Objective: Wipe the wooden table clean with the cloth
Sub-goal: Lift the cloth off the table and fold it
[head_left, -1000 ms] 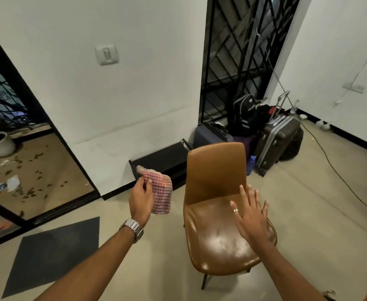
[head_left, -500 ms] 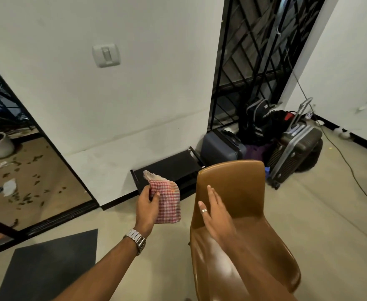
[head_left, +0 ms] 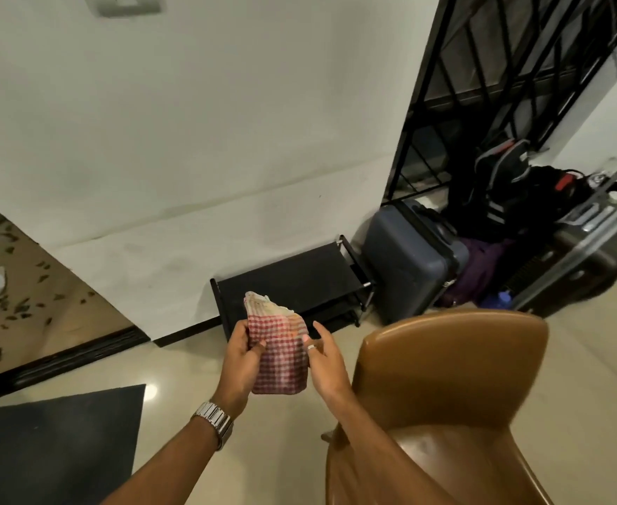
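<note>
Cloth (head_left: 279, 355) in a red-and-white check hangs at the centre of the frame, held in the air above the pale tiled floor (head_left: 175, 362), just left of the brown chair (head_left: 453, 362). The left hand (head_left: 241, 362) grips its left side, thumb across the front and fingers curled behind, so that a crumpled pale end sticks up above the fist and the rest hangs down. A metal wristwatch (head_left: 214, 420) sits on that wrist. The right hand (head_left: 323, 362), with a ring (head_left: 311, 347) on one finger, is against the cloth's right edge with one fingertip on the fabric and the other fingers loosely bent. Whether it pinches the cloth or only touches it cannot be told. Its forearm crosses in front of the chair's seat.

Above the hands, against the white wall, stands a low black shoe rack (head_left: 288, 282). To its right is a blue-grey suitcase (head_left: 409, 256), then a dark suitcase (head_left: 584, 253) with a black backpack (head_left: 500, 184) behind, all below a black metal grille (head_left: 500, 67). A dark mat (head_left: 55, 442) lies in the lower left.
</note>
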Motion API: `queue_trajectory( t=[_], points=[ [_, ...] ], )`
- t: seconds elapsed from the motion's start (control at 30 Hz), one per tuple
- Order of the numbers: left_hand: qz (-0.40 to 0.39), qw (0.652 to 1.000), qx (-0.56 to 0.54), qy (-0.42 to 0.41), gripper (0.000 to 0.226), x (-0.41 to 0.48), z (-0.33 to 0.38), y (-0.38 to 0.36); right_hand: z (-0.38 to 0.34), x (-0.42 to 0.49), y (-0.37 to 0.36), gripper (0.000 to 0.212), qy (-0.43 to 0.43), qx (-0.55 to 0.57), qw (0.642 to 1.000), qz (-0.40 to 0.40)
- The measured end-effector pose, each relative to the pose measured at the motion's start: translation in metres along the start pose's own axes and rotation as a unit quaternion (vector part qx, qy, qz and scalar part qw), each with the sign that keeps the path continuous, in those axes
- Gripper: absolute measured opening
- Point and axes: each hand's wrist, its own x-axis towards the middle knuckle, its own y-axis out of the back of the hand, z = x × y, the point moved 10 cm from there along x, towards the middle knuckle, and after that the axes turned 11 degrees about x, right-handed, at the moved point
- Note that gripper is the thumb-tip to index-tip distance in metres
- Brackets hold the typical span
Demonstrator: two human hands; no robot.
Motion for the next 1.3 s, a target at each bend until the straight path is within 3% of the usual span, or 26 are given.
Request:
queue_trajectory(
  t=[0.17, 0.33, 0.5, 0.67, 0.77, 0.9, 1.07, 1.2, 1.3],
  points=[
    [-0.006, 1.0, 0.009, 0.002, 0.039, 0.079, -0.037, -0.015, 0.018, 0.081, -0.014, 0.043, 0.032, 0.08, 0.995, 0.048],
    [-0.021, 0.999, 0.006, 0.029, 0.04, 0.16, -0.098, -0.041, 0.063, 0.173, -0.028, 0.043, 0.05, 0.068, 0.99, 0.11],
    [-0.078, 0.992, -0.062, 0.08, 0.044, 0.232, -0.156, -0.071, 0.133, 0.256, -0.029, 0.039, -0.046, 0.143, 0.976, 0.155],
    [-0.14, 0.981, -0.094, 0.094, 0.051, 0.293, -0.208, -0.097, 0.196, 0.324, -0.055, 0.032, -0.195, 0.194, 0.96, 0.042],
    [-0.136, 0.983, -0.081, 0.089, 0.046, 0.313, -0.224, -0.104, 0.189, 0.36, -0.04, 0.017, -0.11, 0.185, 0.973, 0.079],
    [-0.084, 0.994, 0.048, 0.053, 0.036, 0.333, -0.242, -0.107, 0.175, 0.388, -0.032, 0.029, -0.01, 0.059, 0.995, 0.077],
    [-0.073, 0.972, 0.222, -0.009, 0.063, 0.338, -0.242, -0.117, 0.185, 0.397, -0.028, 0.03, 0.03, -0.009, 0.996, 0.079],
    [-0.067, 0.963, 0.261, -0.032, 0.082, 0.34, -0.242, -0.123, 0.179, 0.401, -0.026, 0.036, 0.072, -0.068, 0.992, 0.076],
    [-0.033, 0.963, 0.264, -0.038, 0.079, 0.339, -0.239, -0.121, 0.169, 0.407, -0.03, 0.047, 0.088, -0.088, 0.989, 0.075]
  ],
)
